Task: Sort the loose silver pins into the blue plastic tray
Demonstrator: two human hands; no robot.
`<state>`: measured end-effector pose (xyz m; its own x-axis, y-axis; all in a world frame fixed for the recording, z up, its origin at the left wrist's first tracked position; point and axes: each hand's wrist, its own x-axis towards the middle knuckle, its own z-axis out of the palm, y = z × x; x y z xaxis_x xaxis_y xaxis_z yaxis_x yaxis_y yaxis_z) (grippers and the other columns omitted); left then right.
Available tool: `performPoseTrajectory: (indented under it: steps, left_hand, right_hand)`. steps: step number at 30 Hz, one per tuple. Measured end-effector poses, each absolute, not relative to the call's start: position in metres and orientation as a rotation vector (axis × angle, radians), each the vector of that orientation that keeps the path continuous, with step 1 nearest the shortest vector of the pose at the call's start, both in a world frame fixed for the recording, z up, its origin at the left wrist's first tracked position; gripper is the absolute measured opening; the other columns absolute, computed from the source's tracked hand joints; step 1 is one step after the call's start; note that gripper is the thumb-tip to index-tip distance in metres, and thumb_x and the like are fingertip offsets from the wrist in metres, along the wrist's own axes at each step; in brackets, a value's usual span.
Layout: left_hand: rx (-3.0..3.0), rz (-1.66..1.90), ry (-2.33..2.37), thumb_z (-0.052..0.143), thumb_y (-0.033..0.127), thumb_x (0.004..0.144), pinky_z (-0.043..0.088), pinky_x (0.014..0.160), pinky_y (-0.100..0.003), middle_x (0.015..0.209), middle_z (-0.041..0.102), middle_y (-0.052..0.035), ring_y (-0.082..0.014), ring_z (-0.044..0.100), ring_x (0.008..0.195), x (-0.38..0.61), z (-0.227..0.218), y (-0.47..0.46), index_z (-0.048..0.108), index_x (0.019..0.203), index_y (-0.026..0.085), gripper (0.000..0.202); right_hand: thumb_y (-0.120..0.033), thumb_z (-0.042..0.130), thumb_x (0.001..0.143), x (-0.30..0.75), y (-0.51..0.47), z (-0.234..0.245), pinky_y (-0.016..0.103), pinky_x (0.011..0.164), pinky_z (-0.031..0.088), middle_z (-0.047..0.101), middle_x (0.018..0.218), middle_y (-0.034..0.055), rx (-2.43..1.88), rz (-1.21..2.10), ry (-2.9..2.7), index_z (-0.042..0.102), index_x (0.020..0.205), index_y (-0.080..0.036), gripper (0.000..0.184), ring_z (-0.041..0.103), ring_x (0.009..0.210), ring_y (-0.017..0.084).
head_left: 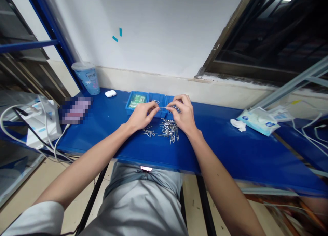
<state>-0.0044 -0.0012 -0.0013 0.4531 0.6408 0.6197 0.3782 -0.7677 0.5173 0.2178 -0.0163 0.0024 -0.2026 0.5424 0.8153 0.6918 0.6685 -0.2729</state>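
A thin metal pin (163,107) spans the gap between my two hands, above the desk. Thumb and fingers of my left hand (142,115) pinch its left end. At its other end, my right hand (185,115) pinches it with thumb and forefinger. Just below the hands lies a larger pile of metal pins (169,128), with a smaller pile (149,131) to its left. Behind the hands stand small blue bins (128,109). Green packets (137,100) fill the left one; metal pieces show in the others, partly hidden by my hands.
On the blue desk (217,140), a patterned cup (88,79) and a white case (110,93) stand at back left. A power strip (44,125) with cables lies at far left. To the right are a tissue pack (260,120) and a crumpled tissue (238,125).
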Motion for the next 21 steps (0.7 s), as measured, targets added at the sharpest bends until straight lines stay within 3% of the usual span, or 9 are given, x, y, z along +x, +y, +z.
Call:
performPoseTrajectory:
  steps: [7, 14, 21]
  left_hand:
    - [2.379, 1.255, 0.976, 0.053, 0.030, 0.102, 0.041, 0.062, -0.027, 0.066, 0.063, 0.0010, -0.0128, 0.052, 0.056, -0.009, 0.002, 0.000, 0.065, 0.090, 0.018, 0.021]
    - [2.459, 0.877, 1.020, 0.052, 0.034, 0.102, 0.041, 0.063, -0.029, 0.055, 0.061, 0.0005, -0.0156, 0.056, 0.053, -0.006, -0.004, 0.002, 0.075, 0.102, 0.017, 0.028]
    - [2.603, 0.665, 1.037, 0.053, 0.033, 0.098, 0.042, 0.062, -0.033, 0.056, 0.063, -0.0029, -0.0186, 0.053, 0.050, -0.010, -0.008, 0.009, 0.080, 0.106, 0.017, 0.032]
  right_hand:
    - [-0.029, 0.058, 0.100, 0.235, -0.016, 0.005, 0.045, 0.089, 0.049, 0.057, 0.093, 0.0055, -1.096, -0.361, -1.656, 0.070, 0.089, -0.025, 0.017, 0.057, 0.094, 0.025]
    - [-0.038, 0.055, 0.103, 0.244, -0.014, 0.003, 0.045, 0.085, 0.050, 0.052, 0.098, 0.0078, -1.120, -0.533, -1.360, 0.069, 0.099, -0.023, 0.020, 0.057, 0.097, 0.025]
    - [-0.043, 0.053, 0.103, 0.245, -0.016, 0.002, 0.056, 0.092, 0.048, 0.049, 0.105, 0.0118, -1.121, -0.461, -1.298, 0.069, 0.104, -0.023, 0.026, 0.054, 0.106, 0.031]
